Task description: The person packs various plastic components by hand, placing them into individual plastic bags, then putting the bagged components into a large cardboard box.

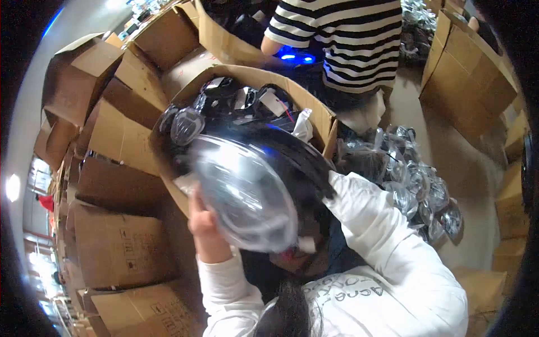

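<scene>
A large headlight (247, 194) with a clear oval lens and black housing is held tilted in front of me, blurred by motion. My left hand (206, 227) grips its left edge, fingers partly out of sight behind it. My right arm in a white sleeve (370, 208) reaches up to the housing's right side; the hand there is hidden by the black part. Just beyond is an open cardboard box (323, 121) with several black headlights (241, 101) inside, some with white labels. A smaller clear-lensed lamp (187, 124) lies at the box's left side.
Several plastic-wrapped lamps (415, 185) lie piled on the floor at right. Stacked cardboard boxes (120, 244) line the left side, and another tall carton (463, 78) stands at the far right. A person in a striped shirt (351, 42) stands beyond the box, near glowing blue lights (296, 58).
</scene>
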`<state>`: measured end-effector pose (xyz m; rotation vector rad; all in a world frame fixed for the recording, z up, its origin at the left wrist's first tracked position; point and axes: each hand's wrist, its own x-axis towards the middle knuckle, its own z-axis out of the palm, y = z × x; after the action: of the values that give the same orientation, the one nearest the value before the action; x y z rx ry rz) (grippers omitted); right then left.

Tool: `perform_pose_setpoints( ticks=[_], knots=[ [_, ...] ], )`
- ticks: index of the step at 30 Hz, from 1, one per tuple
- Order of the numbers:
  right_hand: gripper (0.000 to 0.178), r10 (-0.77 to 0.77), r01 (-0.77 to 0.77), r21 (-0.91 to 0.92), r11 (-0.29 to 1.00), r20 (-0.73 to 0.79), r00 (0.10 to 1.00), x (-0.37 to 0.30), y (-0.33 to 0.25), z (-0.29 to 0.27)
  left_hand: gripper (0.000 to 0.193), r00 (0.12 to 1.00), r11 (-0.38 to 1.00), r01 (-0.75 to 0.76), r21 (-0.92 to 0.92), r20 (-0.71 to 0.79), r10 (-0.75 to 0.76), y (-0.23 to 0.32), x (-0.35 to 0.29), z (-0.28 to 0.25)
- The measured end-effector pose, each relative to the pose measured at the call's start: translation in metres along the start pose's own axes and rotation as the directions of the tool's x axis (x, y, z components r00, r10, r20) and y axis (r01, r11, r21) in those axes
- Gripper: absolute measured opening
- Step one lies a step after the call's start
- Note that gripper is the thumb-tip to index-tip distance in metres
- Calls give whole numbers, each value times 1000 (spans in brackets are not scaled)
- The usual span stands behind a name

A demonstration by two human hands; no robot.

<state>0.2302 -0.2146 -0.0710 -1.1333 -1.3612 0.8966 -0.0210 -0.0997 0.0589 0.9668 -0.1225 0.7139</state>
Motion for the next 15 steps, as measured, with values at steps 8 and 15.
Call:
perform_pose_setpoints(
  ticks=[8,15],
  knots=[
    [73,-307,211,863,460,-68,949,4,-125,-48,66,907,881,387,-271,-60,-417,-38,-19,11],
    [61,-401,64,831,552,198,895,1,-105,-60,48,647,806,480,-348,-480,-592,-61,17,-31]
  ],
)
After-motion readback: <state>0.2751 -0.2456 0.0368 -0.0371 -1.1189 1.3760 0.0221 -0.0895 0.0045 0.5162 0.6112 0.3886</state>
